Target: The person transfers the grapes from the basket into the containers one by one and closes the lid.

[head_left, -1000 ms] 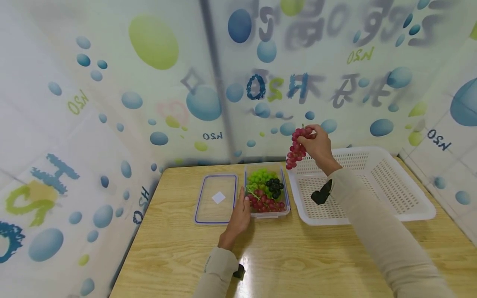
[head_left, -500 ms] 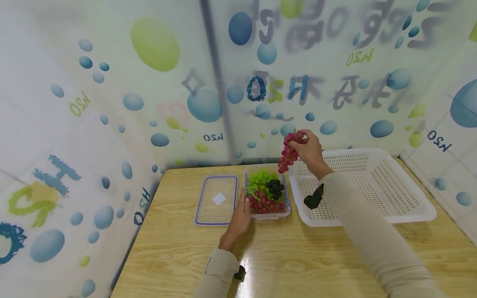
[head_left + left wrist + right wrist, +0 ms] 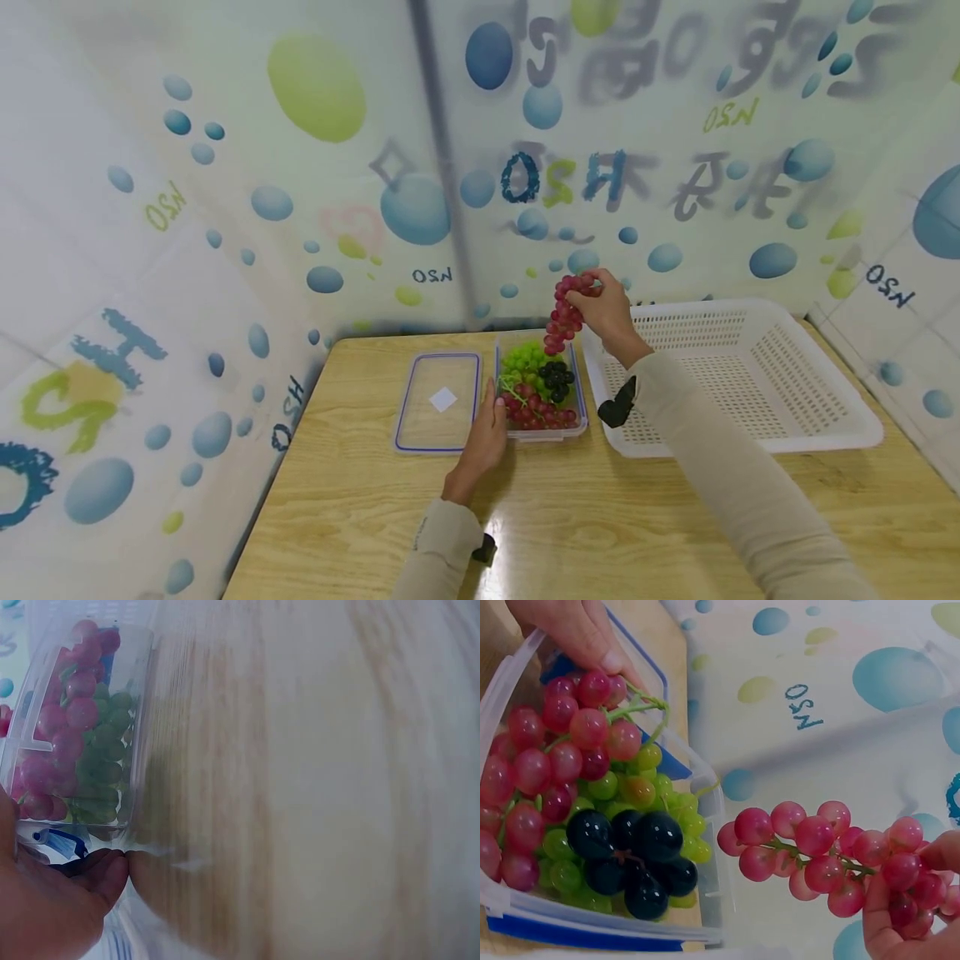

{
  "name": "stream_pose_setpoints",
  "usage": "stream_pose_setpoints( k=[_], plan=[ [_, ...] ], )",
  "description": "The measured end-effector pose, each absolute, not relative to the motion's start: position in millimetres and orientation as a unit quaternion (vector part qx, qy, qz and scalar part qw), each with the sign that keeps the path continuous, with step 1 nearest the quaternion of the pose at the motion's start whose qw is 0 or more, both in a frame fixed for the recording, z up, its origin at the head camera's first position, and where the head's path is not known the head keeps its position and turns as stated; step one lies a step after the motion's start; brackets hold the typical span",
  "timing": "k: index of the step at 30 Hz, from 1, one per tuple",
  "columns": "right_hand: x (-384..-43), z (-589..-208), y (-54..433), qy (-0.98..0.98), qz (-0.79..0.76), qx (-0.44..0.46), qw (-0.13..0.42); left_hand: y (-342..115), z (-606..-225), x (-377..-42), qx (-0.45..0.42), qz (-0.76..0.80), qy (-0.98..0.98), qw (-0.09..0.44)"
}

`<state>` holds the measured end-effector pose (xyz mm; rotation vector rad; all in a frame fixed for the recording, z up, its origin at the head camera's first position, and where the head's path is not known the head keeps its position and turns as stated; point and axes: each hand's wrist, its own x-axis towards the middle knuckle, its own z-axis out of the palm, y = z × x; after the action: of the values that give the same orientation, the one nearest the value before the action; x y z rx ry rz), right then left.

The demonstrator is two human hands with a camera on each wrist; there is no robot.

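Note:
My right hand [image 3: 606,312] pinches the top of a bunch of red grapes [image 3: 562,317], which hangs over the back of a clear plastic container [image 3: 543,434]. In the right wrist view the bunch [image 3: 817,851] stretches out from between thumb and fingers. Inside the container lie red grapes [image 3: 532,772], green grapes [image 3: 679,806] and a cluster of black grapes [image 3: 630,855]. My left hand [image 3: 486,435] rests against the container's left side with its fingers straight. The left wrist view shows that hand [image 3: 60,900] at the container's lower edge.
A clear lid [image 3: 435,429] with a blue seal and a white label lies left of the container. To the right stands a white slatted basket [image 3: 817,367]. Both sit on a wooden table [image 3: 570,517] backed by a patterned curtain [image 3: 360,167].
My right hand has carried the bunch of red grapes left and slightly down, from beside the basket's edge to over the container. The left hand stays at the container's side.

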<state>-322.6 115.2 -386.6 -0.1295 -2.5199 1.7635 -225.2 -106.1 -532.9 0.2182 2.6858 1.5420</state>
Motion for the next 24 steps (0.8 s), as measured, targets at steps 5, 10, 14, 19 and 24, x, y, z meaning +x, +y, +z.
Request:
stream_pose_setpoints(
  k=[5,10,14,19,24],
  plan=[
    [-320.7,-392.7,107.0,-0.814,0.58,-0.035,0.014,-105.4,-533.9,-226.5,0.07,0.496,0.865,0.017],
    [-319.6,-396.7,100.0,-0.806,0.591,-0.03,0.008,-104.6,-532.1,-226.0,0.068,0.495,0.866,0.016],
    [-320.2,-399.5,91.8,-0.793,0.608,-0.037,0.004,-104.8,-531.9,-225.6,0.068,0.494,0.867,0.016],
    [-319.9,-405.3,81.8,-0.797,0.602,-0.042,0.005,-105.2,-533.2,-226.6,0.067,0.491,0.868,0.02],
    [-318.7,-410.1,74.1,-0.798,0.602,-0.036,0.01,-105.7,-534.5,-227.2,0.07,0.494,0.866,0.02]
  ],
)
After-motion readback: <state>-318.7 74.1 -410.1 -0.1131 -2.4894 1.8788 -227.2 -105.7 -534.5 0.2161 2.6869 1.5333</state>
